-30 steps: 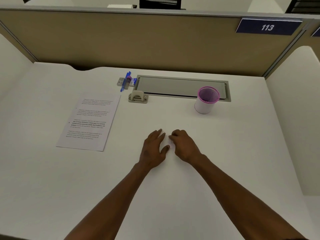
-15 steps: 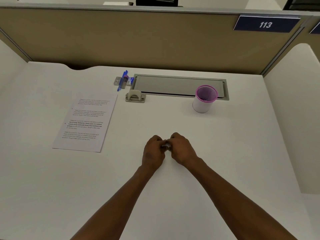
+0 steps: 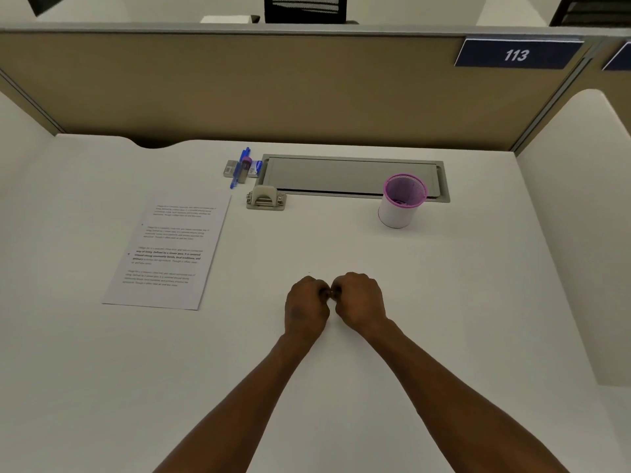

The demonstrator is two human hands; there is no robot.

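Both my hands lie on the white desk [image 3: 444, 302] in the middle of the head view. My left hand [image 3: 305, 307] is curled into a loose fist, and so is my right hand [image 3: 360, 300]. Their curled fingers meet knuckle to knuckle. No object shows between or inside them; the fingertips are tucked under and hidden.
A printed sheet [image 3: 167, 254] lies to the left. Behind it sit a blue pen and small items [image 3: 243, 167] and a beige hole punch [image 3: 265, 198]. A pink-rimmed mesh cup [image 3: 403, 201] stands by the grey cable hatch [image 3: 341, 175]. Tan partitions [image 3: 273, 90] wall the desk.
My left hand's fingers were spread flat a second ago; they have curled in. Both hands have closed into fists that touch each other.
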